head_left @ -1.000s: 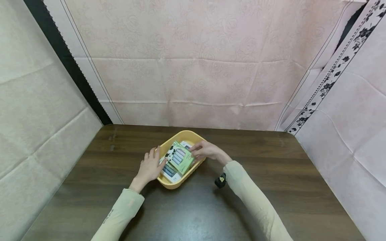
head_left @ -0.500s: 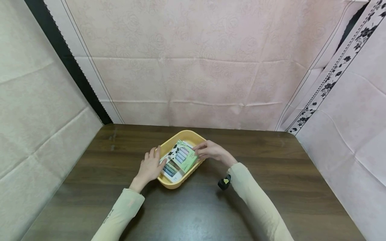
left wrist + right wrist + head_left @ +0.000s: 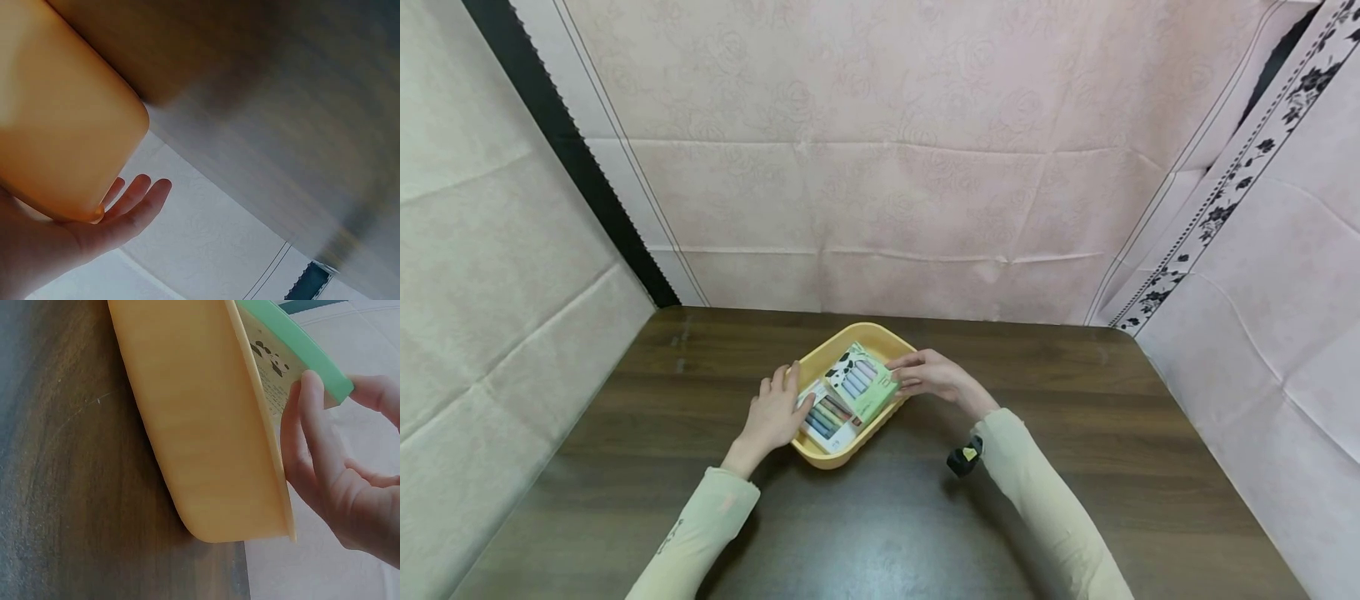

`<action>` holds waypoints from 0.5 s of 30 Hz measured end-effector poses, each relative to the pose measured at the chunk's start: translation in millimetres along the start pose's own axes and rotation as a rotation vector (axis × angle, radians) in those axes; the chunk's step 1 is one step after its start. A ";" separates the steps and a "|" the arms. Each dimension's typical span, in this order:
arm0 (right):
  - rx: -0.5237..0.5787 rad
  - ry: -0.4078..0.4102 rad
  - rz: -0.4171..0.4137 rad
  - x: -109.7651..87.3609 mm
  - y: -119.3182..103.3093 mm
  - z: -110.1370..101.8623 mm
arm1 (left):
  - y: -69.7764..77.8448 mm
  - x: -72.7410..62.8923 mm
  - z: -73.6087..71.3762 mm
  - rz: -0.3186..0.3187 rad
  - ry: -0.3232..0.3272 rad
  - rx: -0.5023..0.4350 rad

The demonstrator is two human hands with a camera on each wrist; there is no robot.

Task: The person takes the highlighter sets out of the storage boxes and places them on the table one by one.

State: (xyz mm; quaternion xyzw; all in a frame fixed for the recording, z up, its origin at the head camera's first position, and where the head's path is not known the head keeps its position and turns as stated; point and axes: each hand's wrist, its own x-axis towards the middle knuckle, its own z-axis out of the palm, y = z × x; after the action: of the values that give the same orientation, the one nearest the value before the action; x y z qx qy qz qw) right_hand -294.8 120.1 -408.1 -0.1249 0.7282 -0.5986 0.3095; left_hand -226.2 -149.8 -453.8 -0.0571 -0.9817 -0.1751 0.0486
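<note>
A yellow plastic tub [image 3: 867, 335] stands on the table. In it lies a white box [image 3: 829, 423] showing rows of coloured sticks. Above this is a tilted green box [image 3: 862, 383], with black-and-white animal patches and pale sticks on its face. My right hand [image 3: 928, 377] pinches the green box by its right end, over the tub's rim; the right wrist view shows fingertips [image 3: 311, 381] on its underside. My left hand [image 3: 775, 412] rests on the tub's left rim, its fingers fairly straight along the edge and its thumb over the inside.
The brown wooden table [image 3: 880, 525] reaches around the tub on all sides. Behind it hangs a pale patterned cloth [image 3: 880, 192], with more cloth at left and right. A black wrist device [image 3: 964, 458] sits at the right sleeve.
My right hand has moved slightly right and the green box has shifted up and right with it, uncovering more of the white box. The left hand and tub have stayed nearly still.
</note>
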 end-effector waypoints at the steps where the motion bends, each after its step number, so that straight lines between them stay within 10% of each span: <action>1: 0.009 0.001 0.002 -0.2 0.6 -0.2 | 0.1 -0.1 0.0 -0.001 0.000 0.000; 15: 0.102 0.030 0.029 -8.2 -1.7 0.6 | 0.1 0.2 0.4 0.003 0.010 -0.004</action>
State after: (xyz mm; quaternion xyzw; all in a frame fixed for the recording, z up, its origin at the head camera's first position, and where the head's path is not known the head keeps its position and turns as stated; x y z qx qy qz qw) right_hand -288.4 123.7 -404.1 -0.0893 0.7029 -0.6322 0.3133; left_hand -226.4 -149.5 -454.1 -0.0580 -0.9810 -0.1774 0.0534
